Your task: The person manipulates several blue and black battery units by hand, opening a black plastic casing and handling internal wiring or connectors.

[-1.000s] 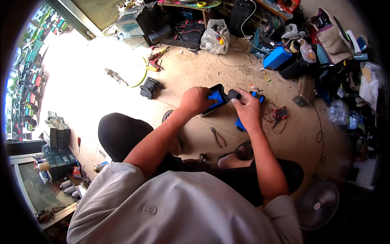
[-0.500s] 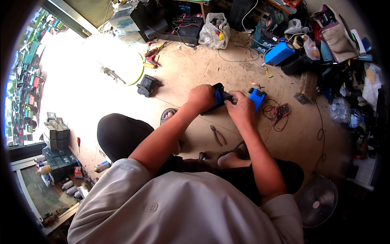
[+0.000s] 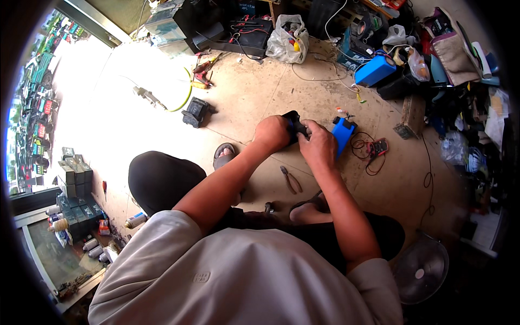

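Out over the floor in front of me, my left hand (image 3: pixel 272 133) is closed around a black piece (image 3: pixel 294 120), perhaps a battery housing. My right hand (image 3: pixel 318 144) pinches the near right side of the same piece, fingers close to the left hand's. The hands cover much of it, so its full shape cannot be told. Just right of the right hand lies a blue block with a black end (image 3: pixel 343 131), like a battery pack. A red multimeter (image 3: pixel 377 147) with dark leads rests farther right. Pliers (image 3: pixel 291 180) lie on the floor nearer my feet.
A black boxy part (image 3: pixel 197 112) sits left of my hands, near a yellow-green cable (image 3: pixel 189 97) and red-handled tools (image 3: pixel 202 73). Farther off are a plastic bag (image 3: pixel 287 39) and a larger blue pack (image 3: pixel 375 70). A wooden block (image 3: pixel 409 117) and a round fan (image 3: pixel 421 269) stand at right.
My right hand has shifted slightly left along the black piece. The piece has turned, and the blue surface that showed between my hands is now mostly hidden.
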Demonstrator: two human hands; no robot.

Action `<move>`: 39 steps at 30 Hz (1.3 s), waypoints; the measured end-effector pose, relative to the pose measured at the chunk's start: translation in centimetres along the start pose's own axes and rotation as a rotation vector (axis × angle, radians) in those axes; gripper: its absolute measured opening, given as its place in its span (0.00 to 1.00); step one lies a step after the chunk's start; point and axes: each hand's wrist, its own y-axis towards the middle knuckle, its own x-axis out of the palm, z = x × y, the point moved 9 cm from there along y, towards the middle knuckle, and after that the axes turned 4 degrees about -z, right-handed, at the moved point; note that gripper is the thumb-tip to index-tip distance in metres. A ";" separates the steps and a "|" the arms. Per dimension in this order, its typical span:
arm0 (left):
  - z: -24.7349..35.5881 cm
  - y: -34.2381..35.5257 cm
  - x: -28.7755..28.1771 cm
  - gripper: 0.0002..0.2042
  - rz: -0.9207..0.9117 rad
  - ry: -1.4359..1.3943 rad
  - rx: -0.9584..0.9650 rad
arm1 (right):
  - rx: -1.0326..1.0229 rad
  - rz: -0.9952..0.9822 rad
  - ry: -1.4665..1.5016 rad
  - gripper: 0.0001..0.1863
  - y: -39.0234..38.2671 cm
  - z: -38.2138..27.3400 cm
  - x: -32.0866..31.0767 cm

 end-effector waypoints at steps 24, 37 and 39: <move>-1.0 -1.2 0.6 0.08 0.036 0.022 -0.012 | -0.342 -0.200 -0.765 0.08 3.7 -3.2 4.1; -1.5 -0.9 0.6 0.08 0.087 -0.004 -0.007 | -0.363 -0.362 -0.864 0.09 4.8 -3.4 5.8; -1.5 -0.9 0.4 0.08 0.088 -0.013 -0.014 | -0.348 -0.362 -0.832 0.06 4.9 -3.2 5.0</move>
